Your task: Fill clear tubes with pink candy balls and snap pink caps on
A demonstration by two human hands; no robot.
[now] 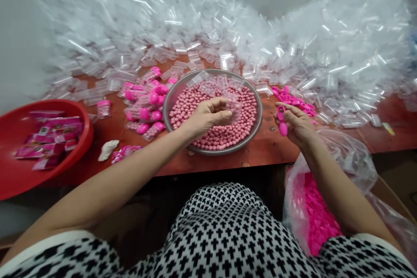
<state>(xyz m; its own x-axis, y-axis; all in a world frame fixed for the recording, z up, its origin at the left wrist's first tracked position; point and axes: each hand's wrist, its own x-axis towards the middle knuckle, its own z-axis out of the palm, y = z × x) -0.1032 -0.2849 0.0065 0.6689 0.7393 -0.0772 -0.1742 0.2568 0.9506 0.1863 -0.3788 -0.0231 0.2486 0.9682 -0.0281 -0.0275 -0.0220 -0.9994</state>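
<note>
Reddish bench against grey wall, heaped with clear tubes. Red basin of pink packets; steel bowl of pink beads. Pinching a clear tube over the beads with left grip; clutching pink caps with right grip.

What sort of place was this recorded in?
Likely a small hand-packing workshop. A metal bowl of small pink balls sits on a wooden table, heaps of empty clear tubes lie behind it, and filled pink-capped tubes lie to its left. The right hand holds pink caps.

Clear tube in the left hand looks blurred.
</note>
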